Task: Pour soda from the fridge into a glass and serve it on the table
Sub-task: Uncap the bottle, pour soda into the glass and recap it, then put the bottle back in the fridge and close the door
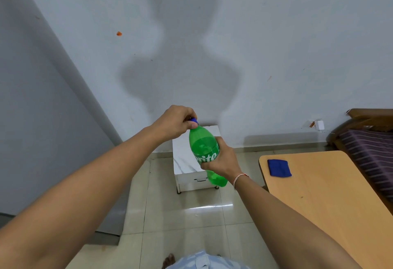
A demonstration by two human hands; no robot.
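Note:
A green soda bottle [203,147] with a blue cap [194,120] is held in the air in front of me, tilted with its top toward the left. My right hand [221,159] grips the bottle around its labelled middle. My left hand [176,123] pinches the blue cap from above with curled fingers. The wooden table [325,200] stands to the right, apart from the bottle. No glass is in view.
A grey fridge side [38,120] fills the left. A small white cabinet [189,168] stands against the wall behind the bottle. A blue cloth [279,168] lies on the table's far corner. A bed with a striped cover [370,154] is at far right. Tiled floor lies below.

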